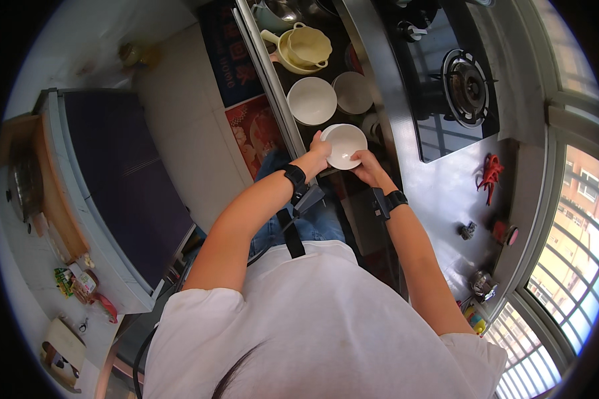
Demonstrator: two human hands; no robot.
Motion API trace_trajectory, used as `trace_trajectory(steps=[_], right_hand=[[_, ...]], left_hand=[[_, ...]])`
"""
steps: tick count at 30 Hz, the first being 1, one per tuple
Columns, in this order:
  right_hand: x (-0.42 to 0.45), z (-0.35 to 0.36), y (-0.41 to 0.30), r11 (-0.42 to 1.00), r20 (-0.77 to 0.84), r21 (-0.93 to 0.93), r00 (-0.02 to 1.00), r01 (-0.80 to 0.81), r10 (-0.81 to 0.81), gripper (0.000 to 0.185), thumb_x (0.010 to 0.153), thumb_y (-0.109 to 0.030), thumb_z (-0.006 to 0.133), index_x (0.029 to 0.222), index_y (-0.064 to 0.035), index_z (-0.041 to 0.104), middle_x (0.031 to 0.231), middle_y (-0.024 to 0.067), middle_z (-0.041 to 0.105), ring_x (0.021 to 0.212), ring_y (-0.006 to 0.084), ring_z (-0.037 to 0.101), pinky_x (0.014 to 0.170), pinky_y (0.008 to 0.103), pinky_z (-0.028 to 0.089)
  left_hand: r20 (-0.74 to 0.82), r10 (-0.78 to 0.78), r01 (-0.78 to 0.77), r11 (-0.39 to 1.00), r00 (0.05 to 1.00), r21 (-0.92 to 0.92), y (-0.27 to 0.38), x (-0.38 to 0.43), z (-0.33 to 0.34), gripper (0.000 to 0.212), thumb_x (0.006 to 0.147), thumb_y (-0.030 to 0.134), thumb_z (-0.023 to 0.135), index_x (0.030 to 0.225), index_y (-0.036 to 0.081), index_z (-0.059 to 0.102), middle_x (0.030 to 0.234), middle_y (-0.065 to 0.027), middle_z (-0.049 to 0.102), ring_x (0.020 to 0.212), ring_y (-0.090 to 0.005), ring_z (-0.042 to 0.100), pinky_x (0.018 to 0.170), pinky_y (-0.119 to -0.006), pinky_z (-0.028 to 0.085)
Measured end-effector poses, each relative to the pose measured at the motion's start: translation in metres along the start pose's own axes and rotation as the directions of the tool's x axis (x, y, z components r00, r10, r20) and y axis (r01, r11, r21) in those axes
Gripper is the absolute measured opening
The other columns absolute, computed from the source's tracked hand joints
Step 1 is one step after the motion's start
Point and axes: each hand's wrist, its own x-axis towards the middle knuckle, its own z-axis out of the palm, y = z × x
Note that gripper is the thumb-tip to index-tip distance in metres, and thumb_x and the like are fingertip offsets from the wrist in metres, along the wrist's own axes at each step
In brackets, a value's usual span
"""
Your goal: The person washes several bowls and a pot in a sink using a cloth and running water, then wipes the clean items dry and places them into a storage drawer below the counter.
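Note:
Both of my hands grip a small stack of white bowls [347,144] at the near end of an open drawer [288,117]. My left hand [320,151] holds its left rim, the fingers on the outside. On the lower right rim is my right hand [368,167], its thumb over the edge. Just beyond the stack sit a white bowl [312,101] and, beside it, further white bowls [353,93] partly under the counter edge. Farther back in the drawer, a scalloped yellow bowl [309,46] rests in a yellow handled pan [285,55].
Right of the drawer is a metal counter [437,199] with a gas burner [465,89], red chili peppers [491,174] and a scouring pad [466,230]. Floor mats [254,129] lie to the left. A marble-patterned counter [125,279] stands farther left, with food packets [82,284].

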Motion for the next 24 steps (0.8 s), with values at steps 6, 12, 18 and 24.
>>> trace_trajectory(steps=[6,12,18,24], right_hand=[[0.008,0.01,-0.023,0.969,-0.082,-0.247,0.997,-0.021,0.0,0.047,0.058,0.001,0.042,0.105,0.0007,0.04,0.097,0.0121,0.047,0.091,0.0252,0.046,0.08,0.0348,0.04],[0.037,0.001,-0.021,0.978,-0.093,-0.2,0.995,-0.062,0.044,0.047,0.057,0.001,0.043,0.104,0.0018,0.04,0.094,0.0126,0.046,0.09,0.0261,0.046,0.078,0.036,0.042],[0.057,-0.008,-0.008,0.984,-0.13,-0.172,0.991,-0.057,0.035,0.047,0.054,0.001,0.042,0.101,0.0021,0.041,0.093,0.0128,0.046,0.088,0.0274,0.046,0.078,0.037,0.042],[0.073,-0.015,0.009,0.998,-0.092,-0.055,0.995,0.023,-0.028,0.045,0.053,0.002,0.041,0.097,0.0019,0.043,0.088,0.013,0.047,0.086,0.028,0.045,0.078,0.0354,0.041]], left_hand=[[-0.159,0.03,-0.037,0.998,0.987,-0.041,-0.008,0.027,0.006,0.074,0.06,-0.017,0.032,0.127,0.013,0.028,0.121,-0.011,0.04,0.108,-0.0284,0.039,0.083,-0.036,0.037],[-0.179,-0.019,-0.002,0.993,0.984,-0.115,-0.017,0.051,0.006,0.074,0.062,-0.016,0.03,0.128,0.016,0.024,0.123,-0.0102,0.037,0.108,-0.0302,0.039,0.079,-0.044,0.04],[-0.185,-0.047,0.033,0.996,0.982,-0.08,-0.026,0.056,0.004,0.06,0.073,-0.005,0.033,0.129,0.013,0.023,0.122,-0.0127,0.039,0.108,-0.0267,0.041,0.082,-0.035,0.039],[-0.326,0.075,-0.028,0.989,0.942,0.147,-0.025,0.055,0.009,0.058,0.073,-0.002,0.035,0.128,0.009,0.024,0.121,-0.0133,0.04,0.108,-0.0261,0.041,0.085,-0.033,0.036]])
